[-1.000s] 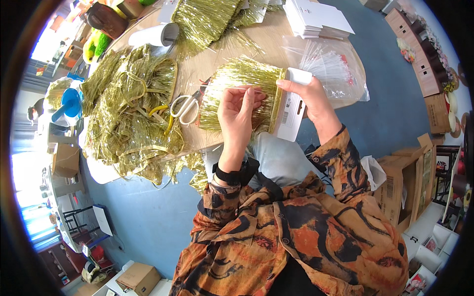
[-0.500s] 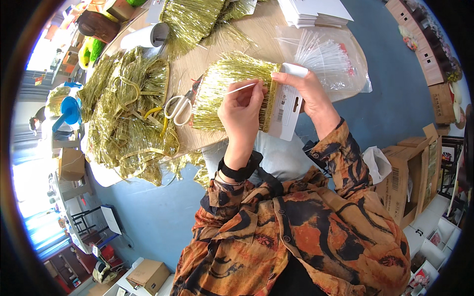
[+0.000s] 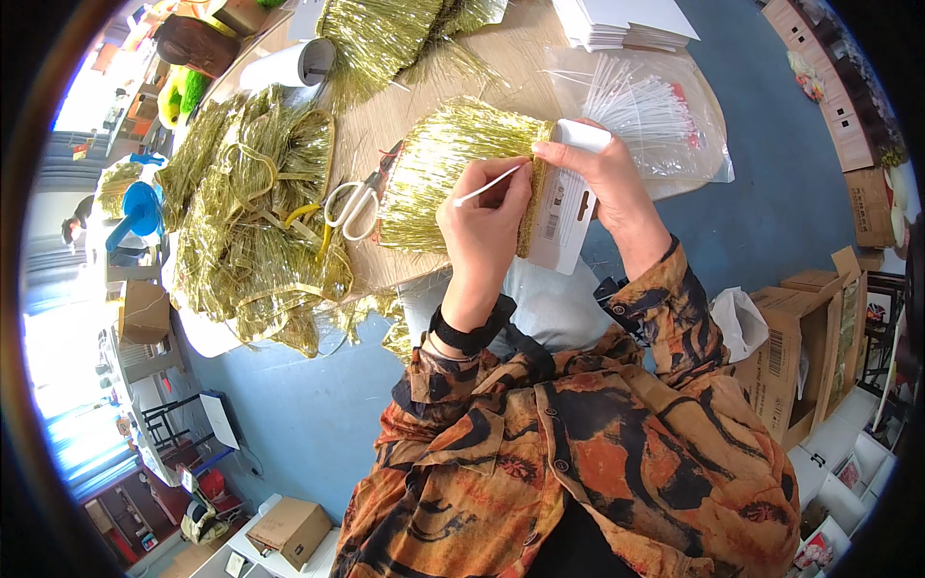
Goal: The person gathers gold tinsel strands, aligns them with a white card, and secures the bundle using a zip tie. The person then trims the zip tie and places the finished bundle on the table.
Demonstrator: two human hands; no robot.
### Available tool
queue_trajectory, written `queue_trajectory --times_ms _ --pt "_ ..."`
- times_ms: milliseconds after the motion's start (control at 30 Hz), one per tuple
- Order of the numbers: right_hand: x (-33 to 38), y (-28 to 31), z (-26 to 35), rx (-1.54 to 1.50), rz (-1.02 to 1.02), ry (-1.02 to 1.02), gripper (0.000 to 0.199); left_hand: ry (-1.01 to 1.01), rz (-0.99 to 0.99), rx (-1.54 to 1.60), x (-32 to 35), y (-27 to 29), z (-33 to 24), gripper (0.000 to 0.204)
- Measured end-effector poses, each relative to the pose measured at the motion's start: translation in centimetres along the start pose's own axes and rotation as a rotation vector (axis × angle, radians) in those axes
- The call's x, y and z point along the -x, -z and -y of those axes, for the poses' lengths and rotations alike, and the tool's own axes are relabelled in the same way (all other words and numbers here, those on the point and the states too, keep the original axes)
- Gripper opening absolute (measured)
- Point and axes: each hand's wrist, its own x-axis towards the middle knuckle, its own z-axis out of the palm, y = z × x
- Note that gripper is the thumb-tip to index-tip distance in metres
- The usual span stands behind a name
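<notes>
A gold tinsel fringe (image 3: 438, 169), its band wrapped along a white header card (image 3: 559, 226), lies at the near edge of the table in front of me. My right hand (image 3: 617, 183) grips the card's far right end, thumb pressed on top by the band. Pinched in the fingers of my left hand (image 3: 484, 217) is a thin white cable tie (image 3: 487, 187), held over the fringe with its inner end at the band. White-handled scissors (image 3: 355, 206) lie just left of the fringe, beside a yellow-handled tool (image 3: 304, 213) partly sunk in tinsel.
Loose gold tinsel (image 3: 241, 222) heaps over the table's left side; more tinsel (image 3: 381, 39) lies at the back. A clear bag of white cable ties (image 3: 641, 111) and a stack of white cards (image 3: 626, 24) sit to the right. A white cup-like cylinder (image 3: 279, 69) lies at the back left.
The view has shifted slightly. My left hand keeps its pinch, and its cable tie has tilted more steeply near the band. The right hand still holds the card.
</notes>
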Motion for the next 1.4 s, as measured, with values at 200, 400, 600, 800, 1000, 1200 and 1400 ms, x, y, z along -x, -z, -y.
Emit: queue_trajectory --times_ms 200,400,600,800,1000,1200,1400 --pt "-0.1 -0.4 -0.1 0.001 -0.022 0.05 0.033 -0.022 -0.016 -0.011 0.0 -0.1 -0.4 0.011" --pt "0.1 -0.7 0.5 0.045 -0.019 0.073 0.038 -0.019 -0.036 0.022 -0.2 0.2 -0.2 0.011" --pt "0.3 -1.1 0.6 0.029 0.001 0.097 0.037 -0.226 -0.035 -0.096 0.0 0.3 -0.1 0.014" --pt "0.5 -1.0 0.5 0.062 -0.008 0.106 0.034 0.054 -0.002 0.066 0.2 0.4 -0.7 0.012" --pt "0.7 -1.2 0.5 0.02 0.005 0.122 0.033 -0.2 0.014 -0.095 0.3 0.9 -1.0 0.01" --pt "0.8 -1.3 0.1 0.049 0.005 0.134 0.033 -0.086 -0.022 -0.048 0.4 1.1 -0.9 0.009" --pt "1.1 -1.3 0.3 0.053 0.023 0.08 0.036 -0.231 0.013 -0.142 0.9 1.7 -0.6 0.011"
